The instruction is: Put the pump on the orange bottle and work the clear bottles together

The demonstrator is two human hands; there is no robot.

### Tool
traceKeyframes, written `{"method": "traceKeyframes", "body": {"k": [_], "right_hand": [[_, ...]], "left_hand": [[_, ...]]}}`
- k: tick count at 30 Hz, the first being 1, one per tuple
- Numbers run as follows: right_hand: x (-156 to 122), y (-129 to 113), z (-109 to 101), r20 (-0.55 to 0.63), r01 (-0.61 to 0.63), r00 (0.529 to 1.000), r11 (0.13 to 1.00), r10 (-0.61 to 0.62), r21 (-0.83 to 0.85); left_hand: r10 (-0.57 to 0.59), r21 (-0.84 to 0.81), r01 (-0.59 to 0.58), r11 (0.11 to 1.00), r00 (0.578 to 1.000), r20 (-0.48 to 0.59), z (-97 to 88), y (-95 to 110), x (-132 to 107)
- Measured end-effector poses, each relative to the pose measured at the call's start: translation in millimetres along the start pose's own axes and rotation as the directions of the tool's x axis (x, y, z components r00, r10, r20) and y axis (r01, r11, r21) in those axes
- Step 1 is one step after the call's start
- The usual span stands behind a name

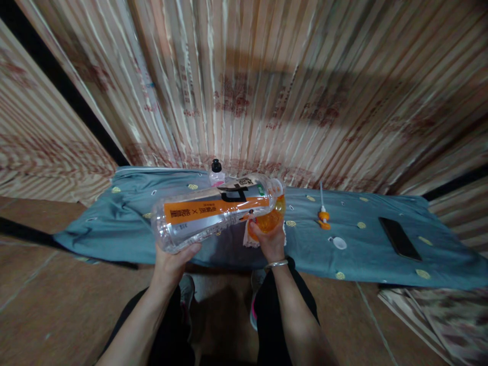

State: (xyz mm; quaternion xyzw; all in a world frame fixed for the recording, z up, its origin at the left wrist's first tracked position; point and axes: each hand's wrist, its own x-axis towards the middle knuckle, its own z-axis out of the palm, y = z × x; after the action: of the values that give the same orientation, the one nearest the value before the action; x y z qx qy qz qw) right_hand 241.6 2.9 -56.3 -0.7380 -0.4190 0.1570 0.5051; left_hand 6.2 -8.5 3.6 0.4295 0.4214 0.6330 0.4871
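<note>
A large clear plastic drink bottle (208,209) with an orange and silver label lies tilted nearly on its side in the air. My left hand (173,262) grips it from below near its base, at the left. Its neck meets the mouth of a bottle of orange liquid (267,223). Wrapped round that orange bottle is my right hand (271,240), with a bangle on the wrist. Under the orange bottle a white cloth (249,240) partly shows. Whether liquid is flowing between the bottles I cannot tell.
Behind the bottles stands a small clear bottle with a black cap (216,173). To the right on the blue-green cloth (362,254) lie an orange pump head (324,217), a white cap (339,243) and a black phone (399,238). A striped curtain (244,101) hangs behind.
</note>
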Motion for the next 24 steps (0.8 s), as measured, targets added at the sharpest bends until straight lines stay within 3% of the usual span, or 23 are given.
{"method": "traceKeyframes", "body": {"k": [14, 24], "right_hand": [[0.3, -2.9, -1.0, 0.005, -0.036, 0.999, 0.999, 0.036, 0.014], [0.9, 3.8, 2.4, -0.028, 0.017, 0.999, 1.0, -0.018, -0.023]], "left_hand": [[0.004, 0.017, -0.004, 1.0, 1.0, -0.001, 0.4, 1.9, -1.2], [0.003, 0.018, -0.002, 1.0, 0.999, -0.035, 5.0, 6.3, -1.3]]}}
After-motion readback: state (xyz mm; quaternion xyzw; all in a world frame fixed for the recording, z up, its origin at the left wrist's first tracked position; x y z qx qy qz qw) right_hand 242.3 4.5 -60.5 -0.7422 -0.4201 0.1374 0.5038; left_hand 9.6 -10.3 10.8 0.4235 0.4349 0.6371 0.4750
